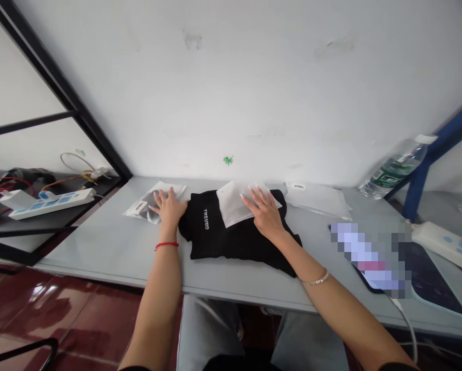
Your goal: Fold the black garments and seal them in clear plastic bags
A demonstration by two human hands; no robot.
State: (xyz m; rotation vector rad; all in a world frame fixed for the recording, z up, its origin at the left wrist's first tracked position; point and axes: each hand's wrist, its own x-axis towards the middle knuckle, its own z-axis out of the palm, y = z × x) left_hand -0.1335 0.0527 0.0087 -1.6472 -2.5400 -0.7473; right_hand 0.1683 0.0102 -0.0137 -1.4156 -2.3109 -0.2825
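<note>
Two forearms, bare, cross the front edge of the grey table (110, 247); two denim-clad legs (207, 335) show below that edge. Left hand (170, 207): open, fingers spread, palm down, fingers resting on the left packet (141, 207) near the table's back-left corner; grips nothing visibly. Right hand (267, 216): open, fingers spread, flat on the middle packet (228, 207); no grip seen. One ring on the right hand; one band on each wrist, red at left, pale at right.

Garments: one, black (242, 242), folded, lying mid-table between front and back edges, the middle packet on top. White sideways print (206, 219) appears to read "TOSUOD".

Packets: three, whitish. The right packet (319, 200) lies by the back edge, right of the garment. Small labels on left and right packets; text too small to read.

Phones: two, toward the right end; the left phone (365, 257) has its screen pixelated, the right phone (431, 275) is dark. Bottles: one clear bottle (396, 170), tilted, near the back edge; green label, writing illegible. Power strips: two, one (447, 245) at the table's right end, one (55, 204) on the black shelf (76, 216) at left.
</note>
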